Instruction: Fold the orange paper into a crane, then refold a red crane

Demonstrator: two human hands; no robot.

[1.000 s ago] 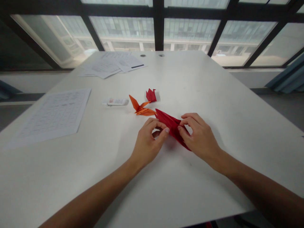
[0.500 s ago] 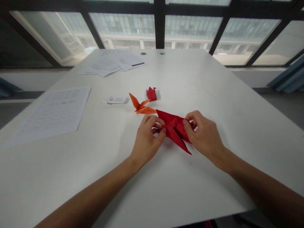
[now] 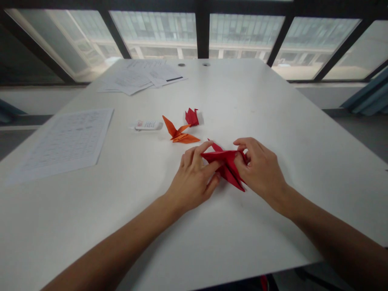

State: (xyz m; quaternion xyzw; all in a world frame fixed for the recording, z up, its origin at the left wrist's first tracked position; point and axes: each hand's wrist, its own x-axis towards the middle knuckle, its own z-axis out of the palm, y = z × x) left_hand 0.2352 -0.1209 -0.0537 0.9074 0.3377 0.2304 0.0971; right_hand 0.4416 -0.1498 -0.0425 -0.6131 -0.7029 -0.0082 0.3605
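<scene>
A large red origami crane [image 3: 232, 170] lies low over the tabletop between my two hands, its pointed ends sticking out toward the back left and the near right. My right hand [image 3: 262, 167] pinches its right side between thumb and fingers. On the left part, my left hand [image 3: 194, 178] has its fingers around the paper, the index finger stretched along the far edge and another finger pressed on the near face. Just beyond my left hand sits an orange origami crane [image 3: 183, 138]. Behind that one stands a small red origami bird [image 3: 192, 117].
A small white packet with print [image 3: 148, 125] lies left of the orange crane. One printed sheet [image 3: 66, 141] rests on the white table [image 3: 273, 242] at left, and several papers [image 3: 133, 79] overlap at the far left. Windows [image 3: 242, 36] stand beyond the table's far edge.
My left hand has shifted right and over the red crane, its fingers now straighter. The paper has turned and its far flap has lifted upright. My right hand keeps its grip.
</scene>
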